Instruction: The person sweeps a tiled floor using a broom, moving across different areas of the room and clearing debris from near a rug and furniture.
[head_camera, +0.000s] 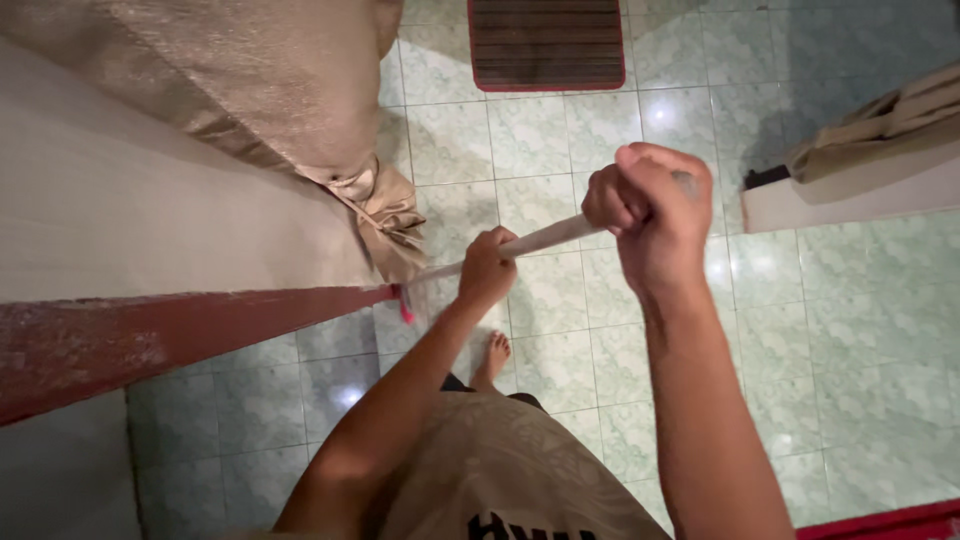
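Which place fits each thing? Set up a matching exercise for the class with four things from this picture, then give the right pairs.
1 left hand
2 right hand
3 striped mat
4 bare foot

a top edge of picture
b upper end of pale stick
c on green tiles, below the hands
d lower on the stick, near the bed

Pairs: 1-d, 2-b, 3-a, 4-c

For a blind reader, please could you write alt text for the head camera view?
Seen from above, a person grips a long pale stick handle with both hands, the left hand lower and the right hand higher. Its red-tipped far end reaches a dark red ledge beside a shiny beige cushion, above a pale green tiled floor.
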